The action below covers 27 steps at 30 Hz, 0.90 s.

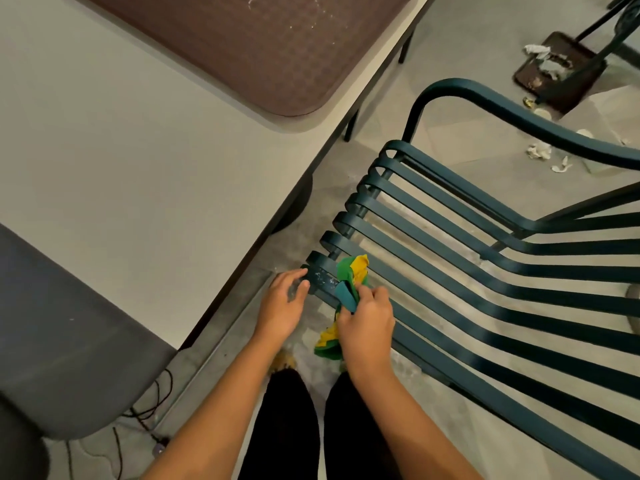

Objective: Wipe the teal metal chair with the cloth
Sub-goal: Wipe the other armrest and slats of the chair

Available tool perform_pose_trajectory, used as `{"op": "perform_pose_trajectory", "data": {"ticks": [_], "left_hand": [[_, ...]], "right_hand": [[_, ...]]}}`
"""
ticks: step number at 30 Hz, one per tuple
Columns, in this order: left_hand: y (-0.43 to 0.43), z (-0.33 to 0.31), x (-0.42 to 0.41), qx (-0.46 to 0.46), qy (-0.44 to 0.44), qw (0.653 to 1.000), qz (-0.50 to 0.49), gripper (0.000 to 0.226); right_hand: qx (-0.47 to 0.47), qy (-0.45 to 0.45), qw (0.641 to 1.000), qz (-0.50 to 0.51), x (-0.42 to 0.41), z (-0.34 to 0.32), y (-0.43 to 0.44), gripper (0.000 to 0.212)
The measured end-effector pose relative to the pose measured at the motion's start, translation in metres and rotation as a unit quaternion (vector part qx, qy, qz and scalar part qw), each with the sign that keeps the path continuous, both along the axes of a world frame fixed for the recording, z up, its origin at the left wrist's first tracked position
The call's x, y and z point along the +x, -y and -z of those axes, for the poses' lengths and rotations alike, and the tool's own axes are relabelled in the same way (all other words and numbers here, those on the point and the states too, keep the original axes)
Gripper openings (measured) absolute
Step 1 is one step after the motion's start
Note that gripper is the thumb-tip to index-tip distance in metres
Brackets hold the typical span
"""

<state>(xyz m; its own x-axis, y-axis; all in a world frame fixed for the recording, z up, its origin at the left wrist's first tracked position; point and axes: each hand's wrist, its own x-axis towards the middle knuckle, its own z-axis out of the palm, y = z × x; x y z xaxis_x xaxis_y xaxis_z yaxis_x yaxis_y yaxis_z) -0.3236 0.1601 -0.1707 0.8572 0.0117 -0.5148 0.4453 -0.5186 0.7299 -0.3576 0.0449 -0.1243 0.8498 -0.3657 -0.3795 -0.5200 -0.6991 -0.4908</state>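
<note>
The teal metal chair (467, 258) with long curved slats fills the right half of the view, its rolled front edge toward the table. A green, yellow and teal cloth (351, 278) is wrapped over the nearest slat at that front edge. My right hand (367, 327) grips the cloth against this slat, with part of the cloth hanging below the hand. My left hand (284, 303) is just left of it, fingers relaxed, fingertips touching the rolled end of the same slat. White specks show on the slat between my hands.
A pale table (138, 150) with a brown tray (259, 46) runs along the left, close to the chair's front. A dark grey seat (69, 341) sits at lower left with cables under it. Crumpled paper litter (540, 150) and a dustpan (557, 71) lie on the floor at upper right.
</note>
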Motion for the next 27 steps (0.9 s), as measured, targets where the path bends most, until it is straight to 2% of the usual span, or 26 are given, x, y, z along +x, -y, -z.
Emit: {"op": "perform_pose_trajectory", "data": {"ticks": [5, 9, 10, 13, 15, 16, 18, 20, 23, 25, 27], "left_hand": [[-0.002, -0.028, -0.011, -0.069, -0.015, 0.998, 0.003, 0.036], [0.008, -0.049, -0.019, -0.141, -0.062, 0.988, 0.024, 0.048], [0.011, -0.051, -0.020, -0.125, -0.056, 0.990, 0.045, 0.051], [0.022, -0.050, -0.017, -0.039, 0.000, 0.994, 0.106, 0.068], [0.030, -0.045, -0.016, 0.053, 0.029, 0.988, 0.143, 0.084], [0.035, -0.043, -0.016, 0.100, 0.041, 0.981, 0.160, 0.090], [0.042, -0.037, -0.017, 0.174, 0.068, 0.965, 0.183, 0.092], [0.045, -0.033, -0.016, 0.199, 0.088, 0.957, 0.192, 0.081], [0.042, -0.034, -0.015, 0.161, 0.106, 0.965, 0.180, 0.061], [0.037, -0.036, -0.017, 0.130, 0.129, 0.969, 0.165, 0.051], [0.033, -0.038, -0.020, 0.112, 0.138, 0.972, 0.152, 0.047]], "right_hand": [[0.041, -0.017, 0.999, 0.021, 0.012, -0.009, -0.005, 0.047], [0.173, -0.046, 0.979, 0.100, 0.020, -0.018, 0.011, 0.047], [0.229, -0.045, 0.962, 0.139, 0.021, -0.017, 0.015, 0.042], [0.381, -0.043, 0.881, 0.277, 0.021, -0.015, 0.025, 0.022], [0.423, -0.052, 0.849, 0.312, 0.022, -0.014, 0.032, 0.021], [0.429, -0.057, 0.847, 0.309, 0.021, -0.013, 0.036, 0.025], [0.430, -0.053, 0.853, 0.292, 0.018, -0.012, 0.043, 0.026], [0.379, -0.023, 0.887, 0.263, 0.013, -0.010, 0.050, 0.026], [0.197, 0.002, 0.966, 0.167, 0.004, -0.001, 0.064, 0.025], [0.134, -0.023, 0.984, 0.113, 0.000, 0.006, 0.070, 0.025], [0.121, -0.055, 0.988, 0.078, -0.002, 0.015, 0.071, 0.026]]}}
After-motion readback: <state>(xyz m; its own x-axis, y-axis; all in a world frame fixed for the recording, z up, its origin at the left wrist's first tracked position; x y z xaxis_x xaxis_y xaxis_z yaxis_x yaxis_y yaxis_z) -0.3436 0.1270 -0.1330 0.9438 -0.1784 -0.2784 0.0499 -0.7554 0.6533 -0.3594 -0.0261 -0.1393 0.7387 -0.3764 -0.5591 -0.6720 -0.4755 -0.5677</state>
